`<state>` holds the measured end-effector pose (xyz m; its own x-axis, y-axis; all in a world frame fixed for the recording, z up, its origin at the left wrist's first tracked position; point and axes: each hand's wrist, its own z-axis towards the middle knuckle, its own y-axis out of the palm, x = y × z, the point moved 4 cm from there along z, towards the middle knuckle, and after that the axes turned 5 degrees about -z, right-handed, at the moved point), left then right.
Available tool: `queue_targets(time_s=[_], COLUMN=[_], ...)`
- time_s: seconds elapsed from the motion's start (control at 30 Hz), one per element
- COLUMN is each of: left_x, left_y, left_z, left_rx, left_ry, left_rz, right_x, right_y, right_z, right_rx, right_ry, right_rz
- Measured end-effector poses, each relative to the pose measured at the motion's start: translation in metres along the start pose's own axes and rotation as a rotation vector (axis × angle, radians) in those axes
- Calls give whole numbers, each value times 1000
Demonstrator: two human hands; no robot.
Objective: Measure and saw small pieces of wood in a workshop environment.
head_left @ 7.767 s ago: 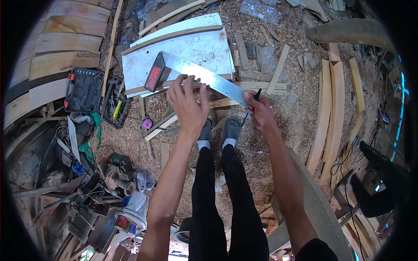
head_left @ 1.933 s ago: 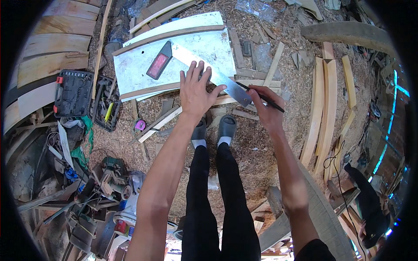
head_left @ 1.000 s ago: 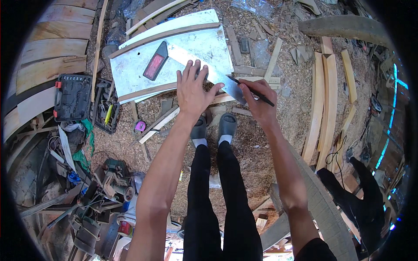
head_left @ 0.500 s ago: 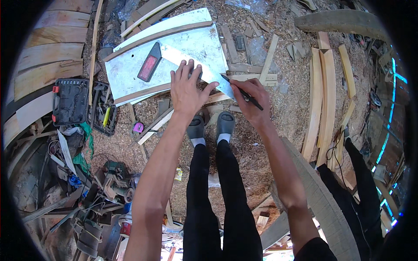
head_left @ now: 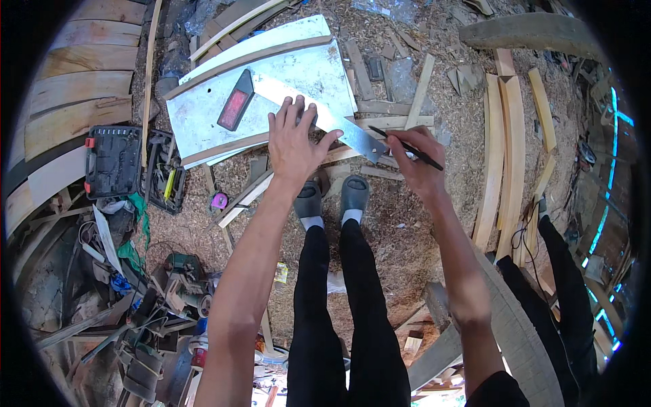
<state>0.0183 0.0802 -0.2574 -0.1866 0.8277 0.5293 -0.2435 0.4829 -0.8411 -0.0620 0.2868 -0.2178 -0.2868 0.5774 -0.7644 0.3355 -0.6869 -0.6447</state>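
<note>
My left hand [head_left: 296, 146] lies with fingers spread over a wide silver metal straightedge [head_left: 346, 132], pressing near its middle. The straightedge has a dark angled handle with a red panel [head_left: 235, 100] at its upper-left end and lies diagonally across white sheets [head_left: 196, 117] with wooden strips on them. My right hand [head_left: 417, 163] grips a slim black pen-like tool [head_left: 430, 160] beside the straightedge's lower-right end, with the tip pointing up-left at the metal.
Open tool cases [head_left: 112, 161] and a pink tape measure [head_left: 219, 201] lie left. Tools and scrap [head_left: 180, 292] pile lower left. Long pale boards [head_left: 510, 163] lie right, near a curved beam [head_left: 529, 34]. Another person's black-clad legs [head_left: 563, 285] are at lower right.
The straightedge has been lowered onto the sheets since the oldest frame. In the last half second my right hand and tool shifted right. Another person's legs appeared at lower right.
</note>
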Motion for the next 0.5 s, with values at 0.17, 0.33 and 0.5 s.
queue_targets(time_s=[0.17,0.33,0.5], left_x=[-4,-5,-1], left_y=[3,4,-2], left_z=[0,-2,1], left_rx=[-65,-51,18], left_ry=[-65,-67,0], left_rz=[-29,-40,-35], right_x=[-21,-18,-17], right_y=[23,36,22], right_z=[7,10,8], right_rx=[-12,14,-22], right_ry=[-65,-62,-90], right_rz=[63,36,1])
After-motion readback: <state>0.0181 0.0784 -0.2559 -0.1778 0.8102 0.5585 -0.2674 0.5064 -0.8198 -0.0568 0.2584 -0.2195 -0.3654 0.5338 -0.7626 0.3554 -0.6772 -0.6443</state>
